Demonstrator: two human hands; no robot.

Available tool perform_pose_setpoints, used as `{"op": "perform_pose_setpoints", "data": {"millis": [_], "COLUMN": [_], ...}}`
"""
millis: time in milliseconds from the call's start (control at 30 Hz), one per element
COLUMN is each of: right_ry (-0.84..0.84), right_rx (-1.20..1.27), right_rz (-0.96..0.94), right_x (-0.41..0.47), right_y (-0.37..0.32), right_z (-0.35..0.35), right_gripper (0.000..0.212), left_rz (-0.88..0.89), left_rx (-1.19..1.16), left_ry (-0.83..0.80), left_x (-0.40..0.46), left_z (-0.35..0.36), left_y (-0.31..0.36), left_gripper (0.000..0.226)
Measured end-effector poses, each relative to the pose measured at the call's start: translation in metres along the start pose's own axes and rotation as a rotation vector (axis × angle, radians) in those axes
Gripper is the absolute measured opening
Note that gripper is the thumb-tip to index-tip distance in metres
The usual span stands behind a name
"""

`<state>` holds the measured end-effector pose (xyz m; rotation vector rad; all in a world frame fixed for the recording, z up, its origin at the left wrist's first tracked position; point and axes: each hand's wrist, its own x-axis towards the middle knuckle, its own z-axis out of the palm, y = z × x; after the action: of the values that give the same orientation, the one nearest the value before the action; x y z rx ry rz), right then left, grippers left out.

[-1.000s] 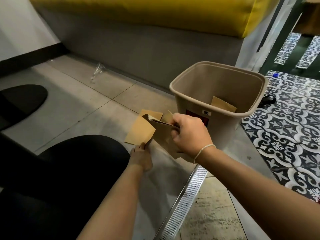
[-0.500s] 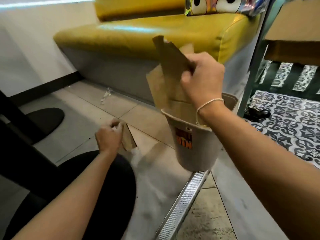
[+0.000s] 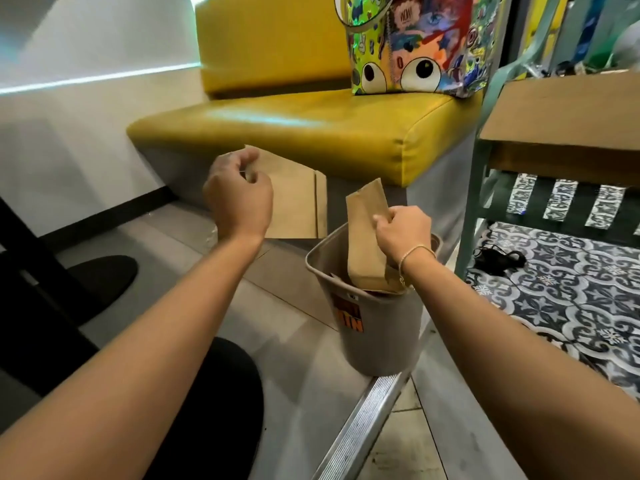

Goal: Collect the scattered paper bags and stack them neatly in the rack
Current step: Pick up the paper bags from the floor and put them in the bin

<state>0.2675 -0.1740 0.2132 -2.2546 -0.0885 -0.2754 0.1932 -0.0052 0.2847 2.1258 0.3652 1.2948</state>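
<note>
Brown paper bag [image 3: 367,237] stands upright in the bin [image 3: 377,337], pinched at its edge by the right hand [image 3: 403,233] to slide it down beside others. Left hand [image 3: 239,195] pinches a wider bag [image 3: 298,202] in the air, probably to add next.

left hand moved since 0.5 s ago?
Yes. The left hand rose from the floor with a paper bag, now level with the bin rim, in front of the yellow seat.

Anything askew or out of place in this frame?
Yes: the narrow paper bag held by the right hand leans tilted, sticking out above the bin rim, not stacked flat.
</note>
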Motion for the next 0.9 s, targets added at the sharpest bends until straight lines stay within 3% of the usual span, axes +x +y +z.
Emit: {"op": "perform_pose_setpoints", "data": {"millis": [200, 267, 333, 400, 467, 567, 667, 767, 900], "right_ry": [0.204, 0.031, -0.312, -0.54, -0.553, -0.467, -0.526, -0.608, -0.654], "right_rx": [0.118, 0.132, 0.076, -0.081, -0.195, -0.18, -0.229, -0.25, -0.271], "right_rz": [0.015, 0.037, 0.102, 0.091, 0.021, 0.066, 0.095, 0.086, 0.073], "right_x": [0.002, 0.006, 0.008, 0.004, -0.007, -0.027, -0.044, -0.056, -0.062], "right_y": [-0.003, -0.006, -0.006, -0.003, -0.001, 0.003, 0.003, -0.009, -0.035], "right_z": [-0.005, 0.0, 0.003, -0.002, -0.013, -0.033, -0.056, -0.089, -0.138], "right_gripper": [0.035, 0.043, 0.055, 0.053, 0.044, 0.034, 0.031, 0.031, 0.03], "left_rz": [0.006, -0.009, -0.084, -0.189, -0.246, -0.284, -0.31, -0.366, -0.448], "left_rx": [0.019, 0.056, 0.099, 0.197, 0.281, 0.283, 0.333, 0.335, 0.289], "left_ry": [-0.131, -0.249, -0.397, -0.575, -0.75, -0.907, -0.912, -0.819, -0.866], "left_x": [-0.015, -0.02, -0.027, -0.037, -0.05, -0.068, -0.082, -0.092, -0.1], "left_z": [0.026, 0.04, 0.058, 0.076, 0.089, 0.106, 0.109, 0.097, 0.076], "left_y": [0.028, 0.032, 0.033, 0.03, 0.023, 0.013, 0.015, 0.036, 0.076], "left_gripper": [0.037, 0.039, 0.038, 0.037, 0.035, 0.044, 0.049, 0.037, 0.027]}}
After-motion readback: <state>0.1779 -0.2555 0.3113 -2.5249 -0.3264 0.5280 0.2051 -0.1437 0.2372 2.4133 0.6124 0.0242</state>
